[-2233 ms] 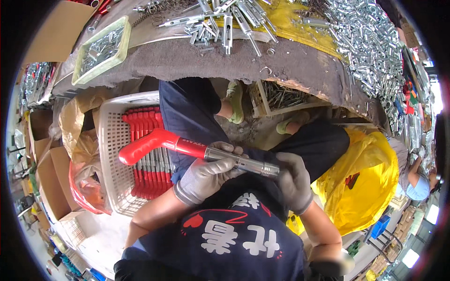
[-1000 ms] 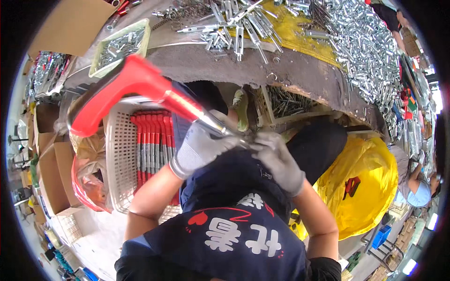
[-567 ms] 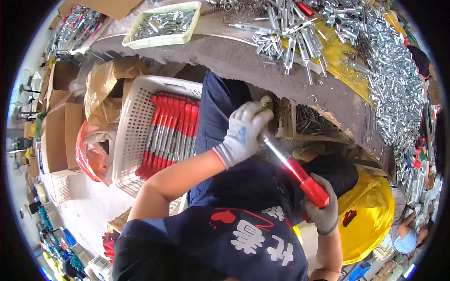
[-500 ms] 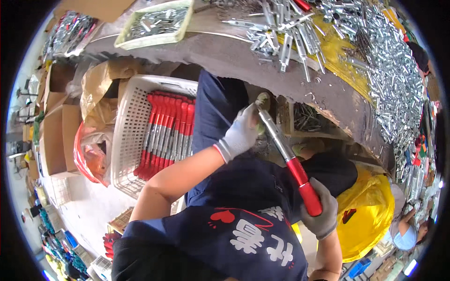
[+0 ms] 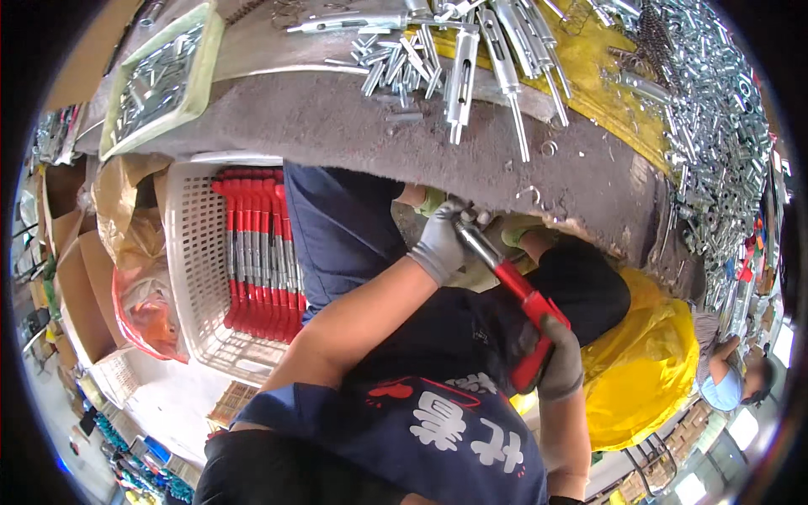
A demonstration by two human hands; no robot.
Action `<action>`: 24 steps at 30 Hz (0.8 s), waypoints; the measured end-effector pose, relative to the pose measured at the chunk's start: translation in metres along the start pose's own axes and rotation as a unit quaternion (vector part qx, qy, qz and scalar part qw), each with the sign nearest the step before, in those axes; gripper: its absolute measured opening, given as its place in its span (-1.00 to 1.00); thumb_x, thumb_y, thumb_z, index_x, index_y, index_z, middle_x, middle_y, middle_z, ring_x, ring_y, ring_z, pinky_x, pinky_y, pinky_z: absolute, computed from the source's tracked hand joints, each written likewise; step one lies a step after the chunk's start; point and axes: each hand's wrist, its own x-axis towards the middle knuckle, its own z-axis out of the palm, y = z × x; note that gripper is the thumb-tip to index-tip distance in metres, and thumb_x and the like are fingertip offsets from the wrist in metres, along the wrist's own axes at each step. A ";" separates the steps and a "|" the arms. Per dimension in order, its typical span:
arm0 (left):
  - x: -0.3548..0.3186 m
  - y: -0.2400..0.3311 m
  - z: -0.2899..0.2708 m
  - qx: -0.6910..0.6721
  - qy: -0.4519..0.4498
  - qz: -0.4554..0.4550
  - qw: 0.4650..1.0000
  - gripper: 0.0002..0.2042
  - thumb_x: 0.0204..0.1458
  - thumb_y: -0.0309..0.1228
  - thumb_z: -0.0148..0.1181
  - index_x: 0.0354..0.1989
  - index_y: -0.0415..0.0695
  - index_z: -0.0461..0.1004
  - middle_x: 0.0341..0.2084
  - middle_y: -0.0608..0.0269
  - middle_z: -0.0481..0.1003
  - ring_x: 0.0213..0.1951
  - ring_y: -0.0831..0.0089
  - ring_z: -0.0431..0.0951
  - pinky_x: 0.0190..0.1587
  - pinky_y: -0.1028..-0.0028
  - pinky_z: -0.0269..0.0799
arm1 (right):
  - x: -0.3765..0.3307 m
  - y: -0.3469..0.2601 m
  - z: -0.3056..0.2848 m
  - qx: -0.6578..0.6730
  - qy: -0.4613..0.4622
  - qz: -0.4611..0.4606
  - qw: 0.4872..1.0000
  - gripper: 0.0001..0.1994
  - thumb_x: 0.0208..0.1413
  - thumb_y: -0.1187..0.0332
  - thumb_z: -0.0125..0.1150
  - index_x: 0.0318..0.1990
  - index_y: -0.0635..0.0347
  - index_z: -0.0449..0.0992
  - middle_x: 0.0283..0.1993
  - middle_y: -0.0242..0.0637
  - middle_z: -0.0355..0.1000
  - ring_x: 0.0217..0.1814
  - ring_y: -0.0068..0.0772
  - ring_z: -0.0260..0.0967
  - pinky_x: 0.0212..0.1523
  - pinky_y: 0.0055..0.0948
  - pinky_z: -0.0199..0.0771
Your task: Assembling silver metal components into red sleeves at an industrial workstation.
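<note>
A long tubular tool (image 5: 510, 280), silver at the far end and red toward the near end, lies slantwise across my lap. My left hand (image 5: 441, 242), in a pale glove, is closed around its silver far end, below the bench edge. The gloved right hand (image 5: 561, 360) is wrapped round the red handle, whose near end bends to the left. Its tool kind is not clear. To my left, similar red-and-silver tools (image 5: 259, 252) stand packed in rows in a white perforated crate (image 5: 192, 244).
Ahead, the grey bench (image 5: 295, 118) bears silver slotted tubes (image 5: 465, 71), small pins, and a heap of metal parts (image 5: 715, 143). A pale tray (image 5: 202, 93) of pins sits at left. A yellow bag (image 5: 644, 379) is at right; another person (image 5: 722, 374) sits beyond.
The tool has been drawn nearer and lower, and its red handle now shows a bend at the near end. Both hands keep hold. My view has shifted, showing the bench closer.
</note>
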 end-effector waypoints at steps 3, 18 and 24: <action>0.003 -0.014 -0.019 -0.015 0.047 -0.055 0.997 -0.80 0.09 -0.29 -0.05 -0.50 -0.11 0.34 -0.55 0.16 0.43 -0.41 0.21 0.50 -0.08 0.19 0.51 | 0.001 -0.004 0.003 -0.078 0.061 0.002 0.995 -0.73 0.02 0.35 0.14 -0.14 0.29 0.44 -0.50 -0.36 0.37 -0.49 -0.48 0.33 -0.40 -0.51 0.39; 0.030 -0.054 -0.123 0.495 0.293 -0.028 0.818 -0.75 0.17 -0.17 -0.14 -0.27 -0.02 0.44 -0.33 0.25 0.49 -0.26 0.37 0.51 -0.29 0.30 0.46 | 0.077 0.061 -0.007 -0.430 0.092 -0.043 0.897 -0.55 -0.01 0.45 0.24 0.08 0.36 0.39 -0.15 -0.33 0.47 -0.15 -0.59 0.36 -0.07 -0.56 0.37; 0.037 -0.029 -0.145 0.604 0.298 0.064 0.736 -0.67 0.17 -0.17 -0.12 -0.11 -0.14 0.44 -0.23 0.15 0.47 -0.15 0.34 0.48 -0.11 0.32 0.41 | 0.094 0.042 0.022 -0.582 0.052 -0.032 0.811 -0.57 -0.05 0.31 0.26 0.01 0.25 0.44 -0.15 -0.15 0.51 -0.13 -0.30 0.46 -0.11 -0.38 0.42</action>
